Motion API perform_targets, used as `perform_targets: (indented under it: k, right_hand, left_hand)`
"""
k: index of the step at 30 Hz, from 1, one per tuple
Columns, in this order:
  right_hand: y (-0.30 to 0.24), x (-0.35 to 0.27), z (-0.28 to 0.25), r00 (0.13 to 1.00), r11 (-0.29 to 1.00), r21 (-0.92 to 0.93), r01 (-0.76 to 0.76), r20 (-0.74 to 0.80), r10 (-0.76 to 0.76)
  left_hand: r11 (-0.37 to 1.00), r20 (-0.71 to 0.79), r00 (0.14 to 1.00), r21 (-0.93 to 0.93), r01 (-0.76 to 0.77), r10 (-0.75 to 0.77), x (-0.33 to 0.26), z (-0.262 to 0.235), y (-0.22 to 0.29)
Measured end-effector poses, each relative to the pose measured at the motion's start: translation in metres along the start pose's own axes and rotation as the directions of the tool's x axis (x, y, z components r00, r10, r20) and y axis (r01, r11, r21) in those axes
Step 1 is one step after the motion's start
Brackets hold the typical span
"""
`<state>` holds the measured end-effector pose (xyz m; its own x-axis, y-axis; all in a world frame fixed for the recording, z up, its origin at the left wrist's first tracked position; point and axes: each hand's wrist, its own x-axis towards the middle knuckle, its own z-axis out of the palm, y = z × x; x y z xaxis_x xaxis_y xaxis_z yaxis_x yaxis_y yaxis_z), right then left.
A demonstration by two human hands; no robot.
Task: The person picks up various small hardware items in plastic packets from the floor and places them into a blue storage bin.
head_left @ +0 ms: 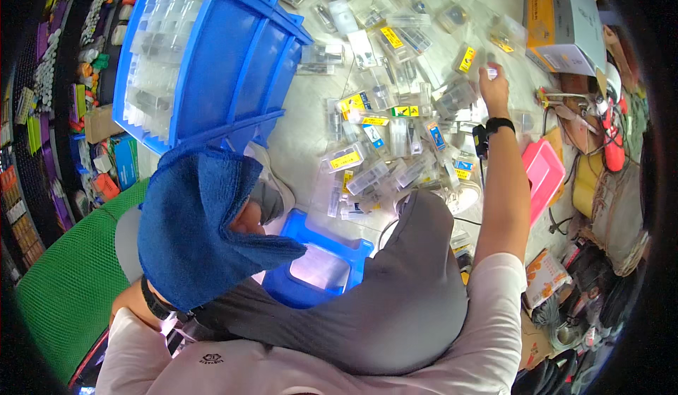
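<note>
A blue towel [191, 218] hangs over my left hand [247, 218], which shows only as a bit of skin in the fold. It seems closed on the cloth, though most of the fingers are hidden. My right arm is stretched far forward over the floor. At its end my right hand [496, 87] curls its fingers round a small clear plastic piece [492, 73], mostly hidden, that looks like a box. Many clear plastic boxes [367, 176] with yellow, blue and white labels lie scattered left of that hand, some with small metal parts inside.
A large blue bin [240, 56] with stacked clear trays [166, 49] stands at the left. Below it sits a blue plastic stool [296, 289]. On the right are a pink tray [542, 176], a white-and-orange carton [561, 24] and cluttered bags. Stocked shelves [42, 112] line the left edge.
</note>
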<state>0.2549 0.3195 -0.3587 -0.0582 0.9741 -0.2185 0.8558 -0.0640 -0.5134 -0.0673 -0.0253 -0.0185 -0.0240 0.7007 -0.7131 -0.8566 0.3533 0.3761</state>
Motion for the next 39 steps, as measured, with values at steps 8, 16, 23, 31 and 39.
perform_targets:
  k: [8, 16, 23, 31, 39]
  right_hand:
    - [-0.020, -0.109, -0.060, 0.952, 0.959, -0.105, 0.263, -0.134, -0.276]
    - [-0.021, -0.262, -0.176, 0.956, 0.564, 0.823, -0.075, -0.102, 0.276]
    - [-0.111, -0.368, -0.323, 0.962, -0.034, 0.968, 0.247, -0.241, 0.131]
    - [-0.212, -0.510, -0.361, 0.926, -0.103, 0.965, 0.242, -0.262, -0.271]
    - [-0.263, -0.474, -0.356, 0.728, -0.162, 0.983, 0.089, -0.175, -0.663]
  left_hand:
    - [0.999, 0.053, 0.998, -0.036, -0.019, 0.021, -0.009, -0.010, 0.000]
    - [0.998, 0.229, 0.972, -0.054, -0.029, 0.040, -0.002, -0.004, -0.018]
    - [0.993, 0.406, 0.911, -0.115, -0.032, 0.077, 0.009, -0.002, -0.037]
    - [0.995, 0.478, 0.877, -0.095, -0.007, 0.052, 0.038, -0.014, -0.055]
    - [0.993, 0.530, 0.841, -0.106, -0.056, 0.104, 0.016, 0.019, -0.053]
